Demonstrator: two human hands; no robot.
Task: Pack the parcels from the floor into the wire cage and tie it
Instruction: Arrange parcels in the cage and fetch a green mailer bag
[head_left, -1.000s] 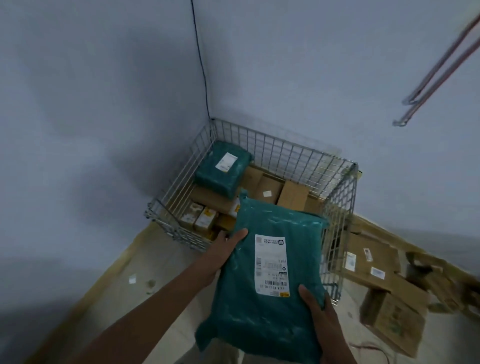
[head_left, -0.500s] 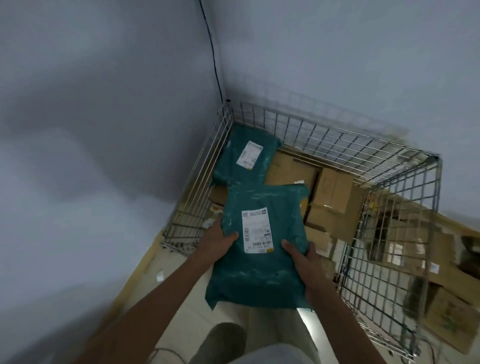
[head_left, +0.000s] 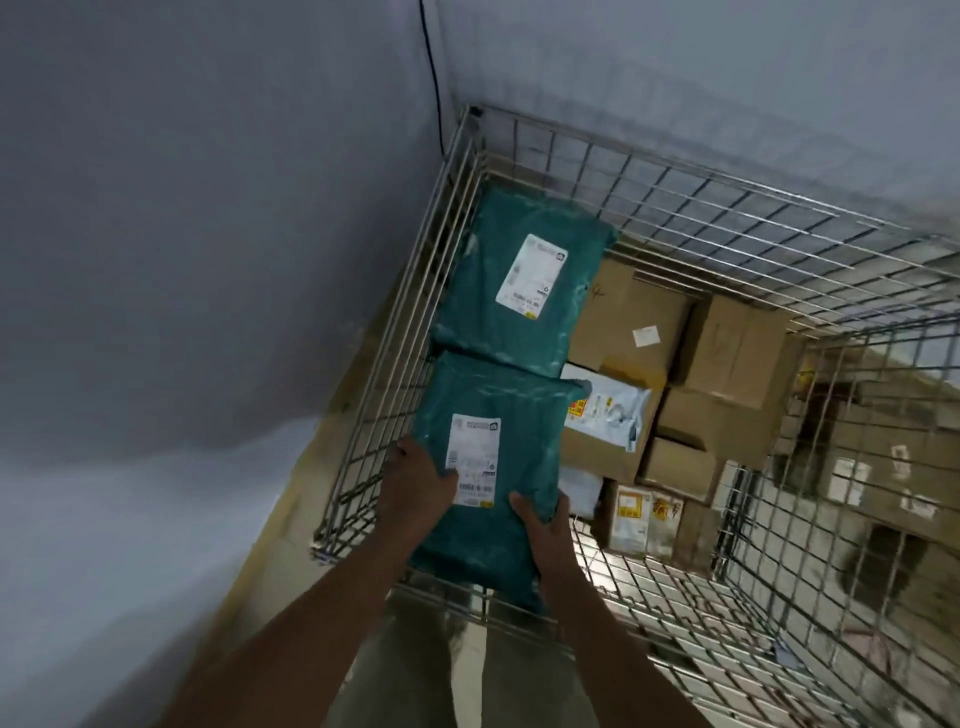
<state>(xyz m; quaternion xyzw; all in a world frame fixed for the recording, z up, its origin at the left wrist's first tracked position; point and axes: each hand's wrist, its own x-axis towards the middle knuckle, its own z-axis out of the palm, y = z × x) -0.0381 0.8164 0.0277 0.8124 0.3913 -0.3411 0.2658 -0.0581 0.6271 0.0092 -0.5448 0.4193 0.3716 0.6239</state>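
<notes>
Head view is looking down into a silver wire cage (head_left: 524, 156) standing in a grey wall corner; both hands are gripping a teal plastic mailer bag with a white label (head_left: 493, 467), the left hand (head_left: 415, 486) clasping its left edge, the right hand (head_left: 545, 530) its lower right; the bag is hanging over the cage's near-left rim, touching a second teal mailer (head_left: 519, 280) lying inside; brown cardboard boxes (head_left: 727, 353) are filling the right side.

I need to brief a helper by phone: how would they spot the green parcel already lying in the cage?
Find the wire cage in the room's corner. In its far left corner lies a teal bag parcel with a white label, atop brown boxes. No hand touches it, unlike the nearer teal parcel.
</notes>
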